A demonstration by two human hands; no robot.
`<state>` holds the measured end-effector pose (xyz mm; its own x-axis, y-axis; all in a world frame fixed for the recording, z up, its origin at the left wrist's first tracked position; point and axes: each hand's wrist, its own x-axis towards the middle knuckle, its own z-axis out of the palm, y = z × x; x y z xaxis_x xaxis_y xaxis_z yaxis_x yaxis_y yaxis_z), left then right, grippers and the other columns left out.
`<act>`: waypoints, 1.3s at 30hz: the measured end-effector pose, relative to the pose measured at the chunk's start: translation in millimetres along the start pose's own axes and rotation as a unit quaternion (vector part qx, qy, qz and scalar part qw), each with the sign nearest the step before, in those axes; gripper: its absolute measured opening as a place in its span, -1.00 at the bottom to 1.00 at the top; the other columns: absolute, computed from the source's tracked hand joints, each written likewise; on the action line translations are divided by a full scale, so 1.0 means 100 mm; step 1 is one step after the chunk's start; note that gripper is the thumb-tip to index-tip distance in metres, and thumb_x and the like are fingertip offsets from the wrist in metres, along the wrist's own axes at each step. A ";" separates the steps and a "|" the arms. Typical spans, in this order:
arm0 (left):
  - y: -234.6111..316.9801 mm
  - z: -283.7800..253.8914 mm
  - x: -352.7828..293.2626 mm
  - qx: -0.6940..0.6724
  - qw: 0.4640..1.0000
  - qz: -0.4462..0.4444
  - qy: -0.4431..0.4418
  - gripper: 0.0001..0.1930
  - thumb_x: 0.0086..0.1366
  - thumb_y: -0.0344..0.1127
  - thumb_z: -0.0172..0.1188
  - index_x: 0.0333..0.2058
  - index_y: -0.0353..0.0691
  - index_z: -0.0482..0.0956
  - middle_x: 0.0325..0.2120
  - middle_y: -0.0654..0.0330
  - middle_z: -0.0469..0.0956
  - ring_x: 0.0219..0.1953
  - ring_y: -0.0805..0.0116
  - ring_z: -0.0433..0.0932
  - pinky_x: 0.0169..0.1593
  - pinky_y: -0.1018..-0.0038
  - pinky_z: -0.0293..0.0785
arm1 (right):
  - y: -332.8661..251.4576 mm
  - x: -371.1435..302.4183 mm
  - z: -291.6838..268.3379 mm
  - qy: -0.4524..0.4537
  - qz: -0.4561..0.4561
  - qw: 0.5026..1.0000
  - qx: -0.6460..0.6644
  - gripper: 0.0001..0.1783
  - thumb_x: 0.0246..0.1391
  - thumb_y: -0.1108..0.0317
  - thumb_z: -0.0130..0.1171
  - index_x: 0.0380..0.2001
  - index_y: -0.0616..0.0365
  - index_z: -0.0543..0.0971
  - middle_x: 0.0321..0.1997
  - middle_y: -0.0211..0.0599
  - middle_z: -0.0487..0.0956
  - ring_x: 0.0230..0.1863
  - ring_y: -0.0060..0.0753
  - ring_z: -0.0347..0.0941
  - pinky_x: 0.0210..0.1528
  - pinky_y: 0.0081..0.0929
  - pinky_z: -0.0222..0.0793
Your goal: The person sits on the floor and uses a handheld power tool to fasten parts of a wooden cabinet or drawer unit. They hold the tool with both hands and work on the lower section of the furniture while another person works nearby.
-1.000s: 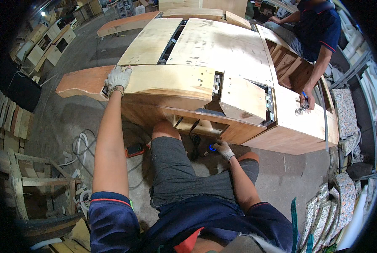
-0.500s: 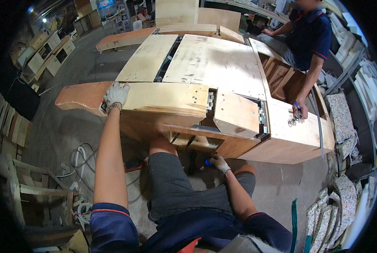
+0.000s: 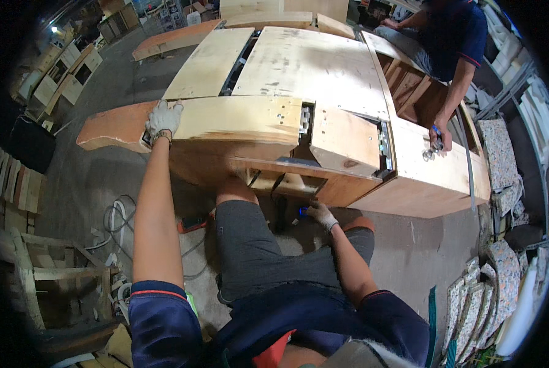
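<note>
My left hand (image 3: pixel 163 119), in a pale work glove, lies over the left end of a light wooden panel (image 3: pixel 225 126). Its fingers are spread on the top, beside the seam with a reddish curved wooden piece (image 3: pixel 112 127). Low in front of the wooden frame's lower board (image 3: pixel 342 190), my gloved right hand (image 3: pixel 321 216) is closed round a small tool with a bright blue part (image 3: pixel 303 211); its kind is not clear. Metal hinges (image 3: pixel 304 121) sit in the gap between the panel and a shorter wooden block (image 3: pixel 345 138).
Across the frame, a person's hand (image 3: pixel 441 138) holds a blue-and-metal tool on the right-hand section. Cables (image 3: pixel 118 214) and an orange-and-black tool (image 3: pixel 193 224) lie on the floor. Speckled foam pieces (image 3: pixel 501 165) are stacked at right; a wooden frame (image 3: pixel 66 273) stands at left.
The furniture frame sits slightly higher in the picture as the view has tilted. My left hand stays at the seam; my right hand still holds the blue-marked tool, a little nearer the frame.
</note>
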<state>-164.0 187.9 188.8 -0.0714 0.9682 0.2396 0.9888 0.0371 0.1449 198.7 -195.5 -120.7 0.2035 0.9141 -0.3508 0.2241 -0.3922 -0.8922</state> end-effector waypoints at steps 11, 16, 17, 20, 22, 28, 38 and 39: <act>0.01 -0.02 0.02 -0.013 1.000 0.006 -0.026 -0.30 0.29 0.36 -0.09 0.11 -0.11 0.49 0.13 -0.05 0.49 0.17 -0.12 0.46 0.18 -0.13 0.28 | 0.04 0.03 -0.04 -0.065 0.026 0.995 0.069 -0.55 0.13 0.27 0.25 0.02 0.34 0.54 -0.16 -0.21 0.64 -0.13 -0.42 0.51 -0.02 -0.43 0.44; 0.07 -0.06 0.00 0.005 1.000 -0.001 -0.023 -0.32 0.31 0.35 -0.10 0.10 -0.09 0.50 0.12 0.00 0.51 0.18 -0.07 0.46 0.17 -0.08 0.32 | -0.08 0.01 -0.07 -0.055 0.056 0.995 0.062 -0.31 0.07 0.23 0.33 0.16 0.50 0.43 -0.02 -0.06 0.61 -0.01 -0.32 0.51 0.09 -0.45 0.40; 0.07 -0.07 0.00 0.012 1.000 -0.005 -0.025 -0.34 0.32 0.34 -0.09 0.09 -0.08 0.51 0.10 0.03 0.53 0.17 -0.05 0.47 0.16 -0.04 0.33 | -0.09 0.02 -0.07 -0.052 0.057 0.996 0.041 -0.27 0.05 0.23 0.34 0.18 0.53 0.40 0.00 -0.03 0.61 0.01 -0.30 0.51 0.10 -0.45 0.40; 0.08 -0.07 -0.01 0.011 1.000 -0.006 -0.022 -0.33 0.31 0.35 -0.09 0.10 -0.08 0.51 0.11 0.03 0.53 0.18 -0.04 0.46 0.17 -0.03 0.32 | -0.10 0.00 -0.08 -0.049 0.060 0.996 0.032 -0.22 0.03 0.23 0.37 0.18 0.58 0.37 0.01 -0.01 0.60 0.02 -0.27 0.51 0.11 -0.45 0.39; 0.08 -0.07 -0.01 0.007 1.000 -0.002 -0.016 -0.33 0.31 0.35 -0.10 0.10 -0.07 0.51 0.10 0.03 0.53 0.17 -0.04 0.46 0.17 -0.03 0.32 | -0.07 0.00 -0.08 -0.048 0.051 0.996 0.051 -0.24 0.03 0.23 0.37 0.17 0.58 0.38 0.00 -0.04 0.61 0.00 -0.30 0.50 0.10 -0.44 0.39; 0.12 -0.07 -0.03 -0.005 1.000 0.004 -0.011 -0.34 0.31 0.35 -0.09 0.06 -0.08 0.52 0.08 0.02 0.54 0.15 -0.05 0.48 0.17 -0.05 0.31 | 0.04 0.06 -0.08 -0.040 0.045 0.998 0.022 -0.36 0.05 0.24 0.32 0.10 0.51 0.46 -0.08 -0.15 0.63 -0.08 -0.37 0.50 0.02 -0.41 0.42; 0.03 -0.01 0.03 0.004 1.000 0.003 -0.001 -0.35 0.31 0.34 -0.08 0.04 -0.10 0.53 0.07 0.01 0.54 0.15 -0.07 0.48 0.14 -0.08 0.34 | 0.14 0.10 -0.02 0.002 0.025 0.999 0.034 -0.50 0.14 0.25 0.20 0.05 0.41 0.53 -0.09 -0.20 0.64 -0.09 -0.37 0.52 0.01 -0.38 0.43; 0.03 -0.01 0.03 0.001 1.000 0.002 -0.005 -0.35 0.31 0.34 -0.08 0.04 -0.10 0.53 0.08 0.01 0.54 0.15 -0.06 0.48 0.14 -0.08 0.34 | 0.13 0.09 -0.03 -0.003 0.025 0.999 0.025 -0.50 0.14 0.27 0.20 0.06 0.41 0.52 -0.19 -0.31 0.59 -0.19 -0.46 0.47 -0.10 -0.44 0.40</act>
<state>-161.1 191.3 190.7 -0.0661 0.9706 0.2315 0.9893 0.0335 0.1418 206.0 -192.6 -135.2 0.2067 0.8939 -0.3978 0.1648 -0.4326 -0.8864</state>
